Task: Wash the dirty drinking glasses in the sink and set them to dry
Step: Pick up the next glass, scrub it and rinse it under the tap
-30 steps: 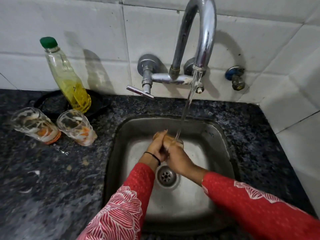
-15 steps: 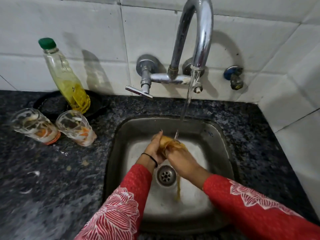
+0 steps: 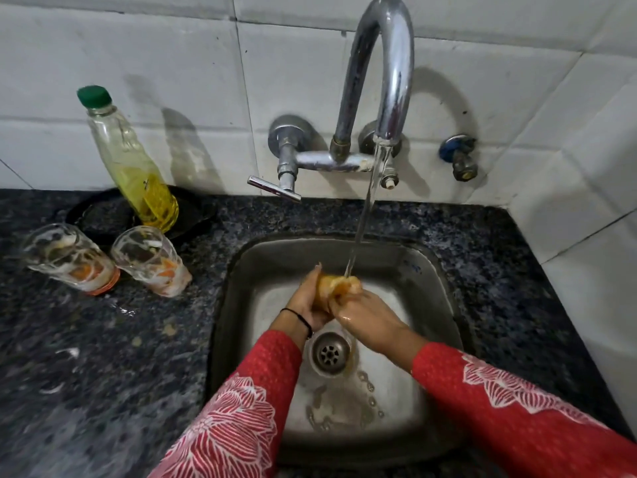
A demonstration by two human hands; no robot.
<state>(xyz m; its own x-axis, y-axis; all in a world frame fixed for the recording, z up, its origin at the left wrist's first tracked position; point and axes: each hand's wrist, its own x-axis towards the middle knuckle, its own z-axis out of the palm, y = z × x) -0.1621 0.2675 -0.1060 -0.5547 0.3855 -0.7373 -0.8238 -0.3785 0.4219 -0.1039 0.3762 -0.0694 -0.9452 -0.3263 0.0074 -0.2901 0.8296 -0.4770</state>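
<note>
**Rinsing one glass (image 3: 339,286) under the tap (image 3: 389,81)**

Gripping it with left hand (image 3: 306,301), fingers curled round one side; clasping the other side with right hand (image 3: 365,319). Holding it over the sink (image 3: 431,270), above the drain (image 3: 329,353), mouth up into the stream (image 3: 365,208), long axis near upright (orange inside). Counting outward: two counter glasses (image 3: 70,258) (image 3: 150,260) to the left, standing mouth-up, side by side; one bottle (image 3: 138,174) behind.

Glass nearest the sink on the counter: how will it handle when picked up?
Probably fragile: this glass is clear glassware standing on a hard stone counter. Likely slippery, since whitish film streaks its wall. Tall and narrow, it may tip if nudged near the rim, perhaps into the second glass beside it.
</note>
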